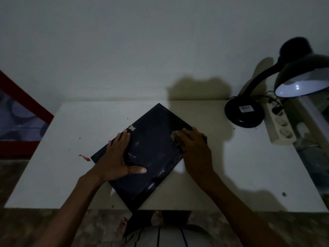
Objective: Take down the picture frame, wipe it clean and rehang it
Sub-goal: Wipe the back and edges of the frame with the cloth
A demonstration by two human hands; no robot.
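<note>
— Black and glossy, the picture frame (151, 155) lies flat on the white table (249, 166), turned cornerwise, back side up by the look of the small metal hanger (132, 128) near its far-left edge. Its nearest corner juts out past the table's front edge.

— That overhang worries me. What could go wrong?

— Rubbing hard on the near half could tip or slide the frame off the front edge, I'd judge. A stroke pushing away from the frame's right edge could also carry it toward the desk lamp (249, 111), which stands beyond the frame to the right, near the wall.

— What are the hands doing?

— The left hand (118, 157) is spread flat on the frame's left half, fingers straight and splayed, thumb stretched across the dark surface; it presses down and grasps nothing.

— And the other?

— The right hand (194, 148) sits over the frame's right edge, fingers bent down. Something pale (175, 137) shows under the fingertips, perhaps a cloth, but the light is too dim to say what it is, or whether the fingers pinch it.
</note>
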